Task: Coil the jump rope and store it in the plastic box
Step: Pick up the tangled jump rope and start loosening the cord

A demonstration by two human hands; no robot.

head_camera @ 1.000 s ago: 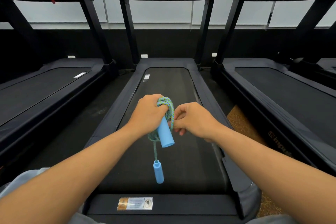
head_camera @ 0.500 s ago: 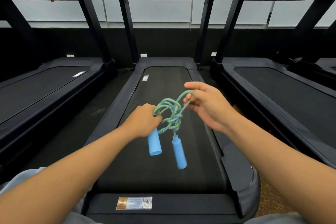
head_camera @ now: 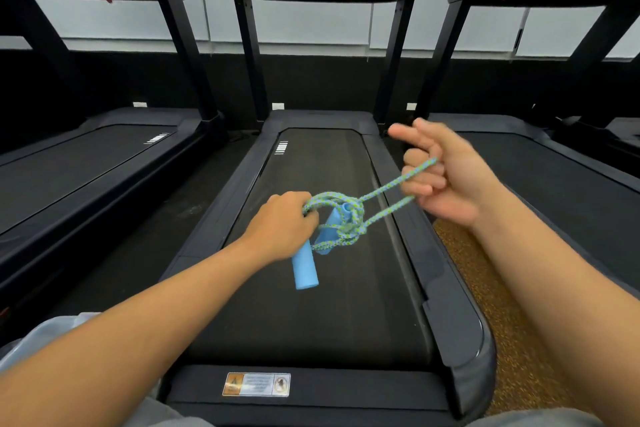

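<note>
The jump rope (head_camera: 341,218) is a green-and-blue braided cord with two light blue handles, bundled in a knot-like coil above the treadmill belt. My left hand (head_camera: 282,224) grips the coil and one blue handle (head_camera: 304,269), which points down. The second blue handle (head_camera: 332,225) is caught inside the wraps. My right hand (head_camera: 441,177) is up and to the right, holding a taut loop of the cord (head_camera: 394,191) stretched from the bundle. A translucent plastic box (head_camera: 45,333) shows partly at the lower left, behind my left forearm.
I stand at the rear of the middle treadmill (head_camera: 460,333); its black belt lies under my hands. Two more treadmills (head_camera: 86,163) flank it left and right. Speckled brown floor (head_camera: 491,305) runs between the middle and right machines.
My right hand has pulled a loop of cord out to the upper right, drawing the wraps tighter. The dangling handle has risen into the bundle. My left hand stays in place.
</note>
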